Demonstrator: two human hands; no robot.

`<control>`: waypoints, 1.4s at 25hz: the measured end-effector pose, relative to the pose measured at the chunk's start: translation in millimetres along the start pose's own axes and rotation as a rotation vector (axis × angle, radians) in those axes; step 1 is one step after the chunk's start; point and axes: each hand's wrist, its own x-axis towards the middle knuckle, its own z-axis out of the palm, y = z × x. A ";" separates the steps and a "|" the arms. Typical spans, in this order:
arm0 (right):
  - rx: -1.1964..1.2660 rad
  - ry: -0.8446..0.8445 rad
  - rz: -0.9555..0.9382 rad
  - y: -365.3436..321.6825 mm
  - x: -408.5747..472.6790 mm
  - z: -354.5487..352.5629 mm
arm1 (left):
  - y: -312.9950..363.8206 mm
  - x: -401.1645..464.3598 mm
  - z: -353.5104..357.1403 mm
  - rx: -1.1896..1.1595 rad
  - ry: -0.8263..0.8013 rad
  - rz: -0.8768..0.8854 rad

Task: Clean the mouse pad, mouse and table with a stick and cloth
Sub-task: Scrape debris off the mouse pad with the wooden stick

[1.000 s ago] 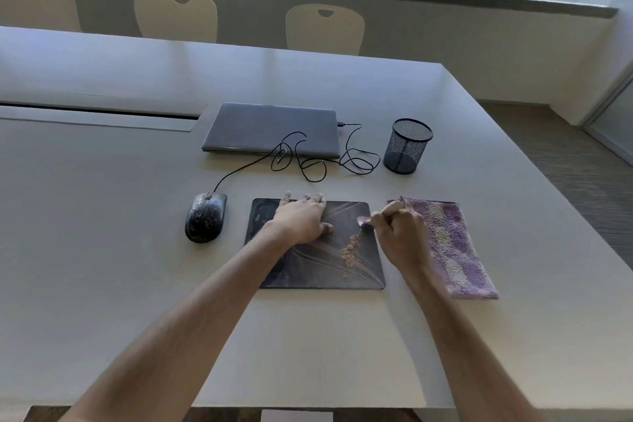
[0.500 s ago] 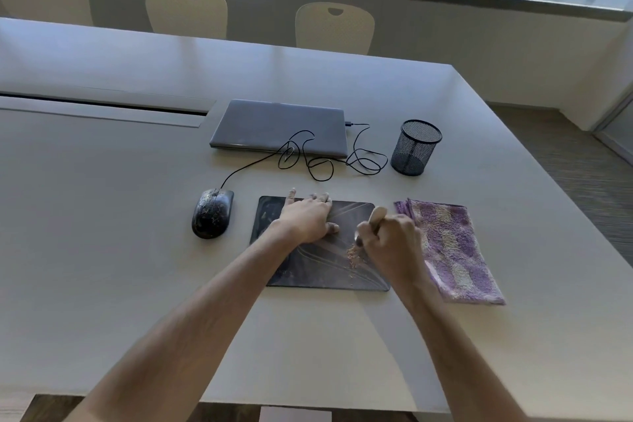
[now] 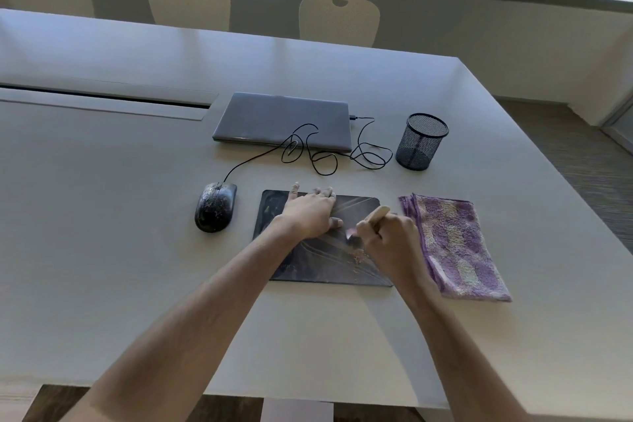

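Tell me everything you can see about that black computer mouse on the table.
The mouse is black and glossy, a rounded oval, and it is speckled with pale crumbs or grit. It lies flat on the table, to the left of the mouse pad with a gap between them. A thin black cable runs from its front end towards the closed laptop, coiling in loops on the way. Neither hand touches it.

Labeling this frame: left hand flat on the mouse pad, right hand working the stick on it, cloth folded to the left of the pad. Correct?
Not quite. The head view shows the cloth lying to the right of the mouse pad, not the left; the mouse is on the left. The rest holds: left hand flat on the pad, right hand gripping the stick over it.
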 end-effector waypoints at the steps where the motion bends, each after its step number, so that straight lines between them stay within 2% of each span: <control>1: 0.013 -0.024 -0.007 -0.1 -7.0 -0.5 | -0.3 -0.2 0.5 -0.002 0.000 0.000; 7: 0.125 0.046 0.095 -0.2 14.2 -7.8 | 2.2 -0.3 -1.5 0.017 0.002 0.010; 11: 0.129 -0.144 0.074 0.1 1.6 4.1 | 2.0 -3.3 -2.2 0.001 -0.005 0.007; 16: 0.319 -0.158 0.167 17.5 6.1 -15.3 | 2.3 -4.4 -4.0 -0.003 -0.008 0.010; 20: 0.447 -0.231 0.072 16.6 15.8 -24.5 | 2.1 -3.7 -3.4 0.000 -0.009 0.014; 26: 0.114 0.038 -0.076 24.6 34.1 -19.1 | 0.5 -3.3 -2.1 -0.011 0.000 0.025; 28: 0.110 0.016 -0.109 26.0 37.3 -17.6 | 0.2 -3.1 -1.7 -0.015 0.000 0.026; 33: 0.059 -0.204 -0.166 35.9 13.3 -17.6 | -0.1 -2.0 -0.8 0.000 -0.018 0.002; 35: 0.057 -0.197 -0.223 38.4 5.2 -24.8 | 0.1 -1.6 -0.4 0.003 -0.020 0.003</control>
